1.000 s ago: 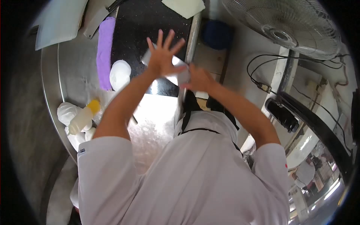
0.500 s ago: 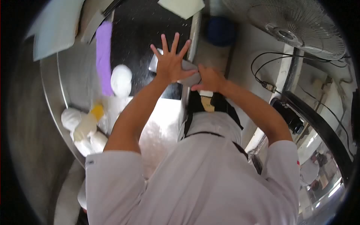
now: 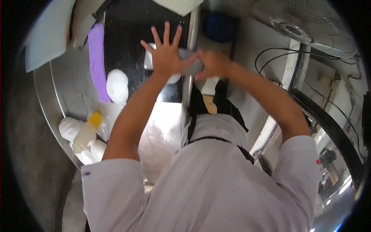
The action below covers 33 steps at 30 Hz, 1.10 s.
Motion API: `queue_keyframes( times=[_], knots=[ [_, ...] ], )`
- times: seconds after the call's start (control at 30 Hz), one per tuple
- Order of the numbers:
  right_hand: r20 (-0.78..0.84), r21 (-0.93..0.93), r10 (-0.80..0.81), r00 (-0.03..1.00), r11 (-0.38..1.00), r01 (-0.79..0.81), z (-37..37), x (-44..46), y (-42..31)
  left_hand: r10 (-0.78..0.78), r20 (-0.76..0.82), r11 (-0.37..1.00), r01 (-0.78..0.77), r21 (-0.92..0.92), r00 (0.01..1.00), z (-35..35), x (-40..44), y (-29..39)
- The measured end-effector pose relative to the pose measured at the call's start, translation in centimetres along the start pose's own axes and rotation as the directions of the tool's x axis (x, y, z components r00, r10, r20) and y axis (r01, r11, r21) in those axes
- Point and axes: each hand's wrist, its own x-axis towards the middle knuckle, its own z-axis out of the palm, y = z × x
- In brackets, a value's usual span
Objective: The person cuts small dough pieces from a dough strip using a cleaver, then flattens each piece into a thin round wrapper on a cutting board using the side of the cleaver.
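My left hand (image 3: 165, 56) lies with fingers spread over a flat, broad metal blade (image 3: 188, 61) on the black board (image 3: 127, 46). My right hand (image 3: 212, 65) is closed round the blade's right end, by the board's metal edge; its grip is partly hidden. A small white piece (image 3: 174, 79) shows just under the blade, beside my left wrist. Left of my left forearm, a white, dough-like lump (image 3: 117, 87) rests on the board's left side, near a folded purple cloth (image 3: 97, 62).
A bottle with a yellow cap (image 3: 85, 137) lies among white bundles (image 3: 70, 128) at the left counter edge. Pale sheets (image 3: 50, 34) stand at upper left. At right are a large fan (image 3: 293, 31), black cables (image 3: 270, 54) and a blue round object (image 3: 220, 27).
The head view has shifted, moving the counter leftward in the picture. The blade now lies more level across the view, and a white piece shows below it. Both hands keep their poses.
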Motion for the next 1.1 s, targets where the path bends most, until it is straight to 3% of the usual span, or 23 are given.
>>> queue_keyframes(
  times=[0.07,0.13,0.17,0.23,0.3,0.37,0.43,0.47,0.53,0.6,0.67,0.73,0.83,0.9,0.93,0.97,1.1],
  knots=[
    [0.051,-0.023,-0.001,0.999,1.000,0.003,-1.9,2.5,1.3,-0.077,-0.109,0.997,0.078,0.014,0.991,0.9,1.2,-0.9],
    [-0.070,-0.291,-0.246,0.967,0.932,0.216,-4.0,5.4,1.9,-0.138,-0.138,0.990,0.141,0.015,0.981,0.3,2.8,-2.0],
    [-0.083,-0.295,-0.249,0.965,0.931,0.215,-4.0,5.1,1.2,-0.112,-0.150,0.993,0.115,0.005,0.982,0.4,3.0,-2.9],
    [0.071,-0.156,-0.074,0.995,0.984,0.084,-4.2,4.4,-1.2,-0.043,-0.125,0.999,0.044,0.006,0.991,0.3,2.7,-3.4],
    [0.093,-0.085,0.007,0.996,0.996,0.001,-0.5,1.1,-1.2,0.011,-0.027,1.000,-0.011,0.021,1.000,0.5,-0.5,-1.8],
    [0.114,-0.083,0.066,0.991,0.995,-0.056,-1.2,1.6,0.4,0.013,-0.026,1.000,-0.013,0.012,1.000,0.8,0.8,-0.9],
    [0.011,-0.108,-0.022,1.000,0.994,0.023,-2.8,1.3,0.4,-0.056,-0.036,0.998,0.056,0.000,0.998,0.2,1.1,-0.4],
    [0.016,-0.101,-0.020,1.000,0.995,0.022,-4.0,2.4,0.4,-0.100,-0.084,0.995,0.101,-0.002,0.991,0.4,2.1,-0.7],
    [0.048,-0.274,-0.117,0.992,0.953,0.125,-6.7,5.3,0.5,-0.165,-0.192,0.986,0.159,-0.048,0.967,0.7,3.4,-1.9],
    [0.033,-0.236,-0.140,0.990,0.961,0.144,-5.9,4.9,-0.6,-0.133,-0.192,0.991,0.135,-0.007,0.972,0.4,3.6,-2.9],
    [0.116,-0.149,-0.089,0.989,0.983,0.106,-4.2,3.7,-0.8,-0.054,-0.095,0.995,0.061,0.079,0.994,1.0,1.3,-2.7],
    [0.025,-0.097,-0.060,0.998,0.993,0.062,-1.9,1.5,0.2,-0.027,-0.060,0.998,0.030,0.049,0.998,1.1,0.7,-0.9],
    [-0.030,-0.115,-0.134,0.990,0.985,0.130,-4.0,2.7,2.7,-0.068,-0.041,0.995,0.071,0.072,0.997,-0.7,3.8,0.6],
    [0.023,-0.127,-0.179,0.984,0.975,0.181,-7.9,5.0,2.5,-0.266,0.018,0.961,0.264,0.084,0.964,-4.5,5.2,2.6],
    [0.039,-0.148,-0.207,0.978,0.966,0.211,-8.3,5.1,1.9,-0.252,-0.033,0.967,0.254,0.032,0.967,-3.5,5.6,1.4],
    [0.054,-0.168,-0.235,0.971,0.956,0.241,-8.8,5.3,1.3,-0.242,0.015,0.970,0.241,0.043,0.970,-3.8,5.5,0.9],
    [0.012,-0.082,-0.131,0.991,0.988,0.131,-1.9,2.5,1.9,-0.180,0.169,0.977,0.156,0.147,0.969,-3.1,3.0,1.5]
  ],
)
